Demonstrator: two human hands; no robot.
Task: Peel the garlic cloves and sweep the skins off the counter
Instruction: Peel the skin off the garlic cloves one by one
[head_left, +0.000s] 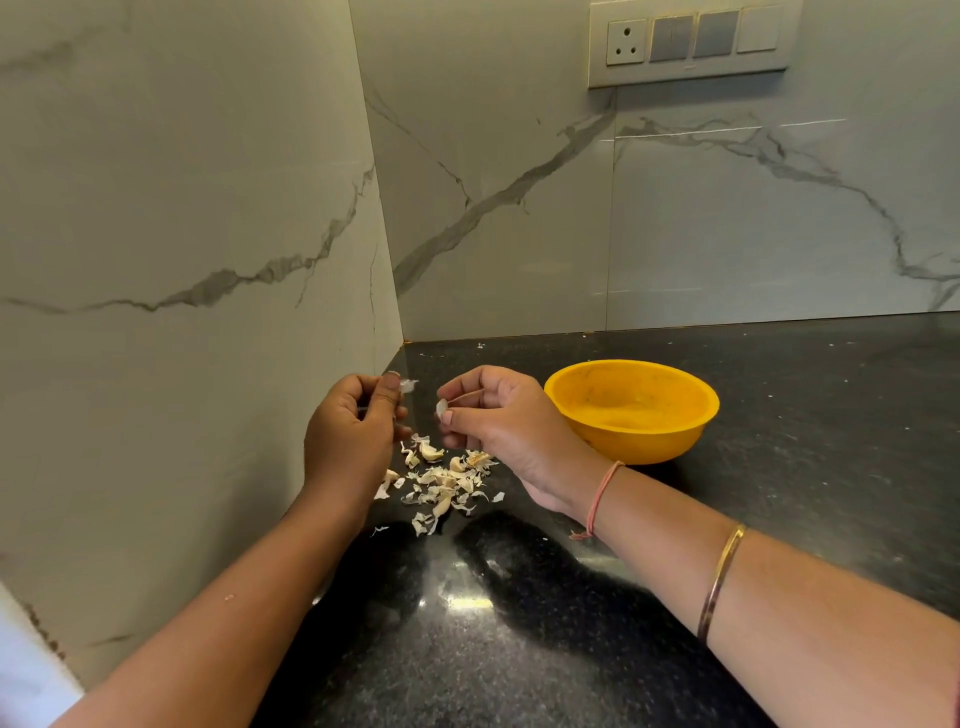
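My left hand (353, 431) hovers above the black counter (571, 623) with its fingers curled, pinching a thin white piece of garlic skin (409, 385) at the fingertips. Close to its right, my right hand (498, 415) pinches a small pale garlic clove (442, 408) between thumb and fingers. Below both hands lies a loose pile of garlic skins and cloves (441, 480) on the counter.
A yellow plastic bowl (631, 408) stands just right of my right hand. Marble walls meet in a corner behind and to the left of the pile. A switch plate (691, 44) is high on the back wall. Small skin flecks dot the counter near the corner.
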